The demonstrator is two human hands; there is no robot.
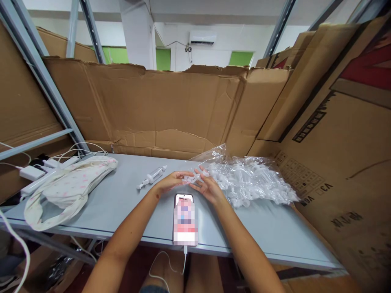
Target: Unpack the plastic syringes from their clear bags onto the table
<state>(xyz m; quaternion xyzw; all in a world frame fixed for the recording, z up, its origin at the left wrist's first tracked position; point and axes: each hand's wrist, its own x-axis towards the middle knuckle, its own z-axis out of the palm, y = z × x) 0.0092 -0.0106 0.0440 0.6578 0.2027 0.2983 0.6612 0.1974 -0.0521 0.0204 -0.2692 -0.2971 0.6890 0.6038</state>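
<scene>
**Left fingers [179, 175] and right fingers [205, 184] close on a clear plastic piece [193, 178]**

We grasp the piece from both sides, above the tabletop [128, 215]; its exact shape is too small to tell. Just below our fingers, towards us, lies a phone [185, 221] with a white cable [185, 250] plugged into its lower end. Just left of our fingers rests a clear syringe [154, 176], lying at a slant. Right beside them spreads a transparent bag [253, 183] full of clear and white plastic parts. Well to their left we have a pale patterned cloth bag [71, 189], with white power strips [39, 183] beyond it. Behind everything stands a cardboard wall [165, 101], and far past our fingers hangs an air conditioner [202, 38].
</scene>
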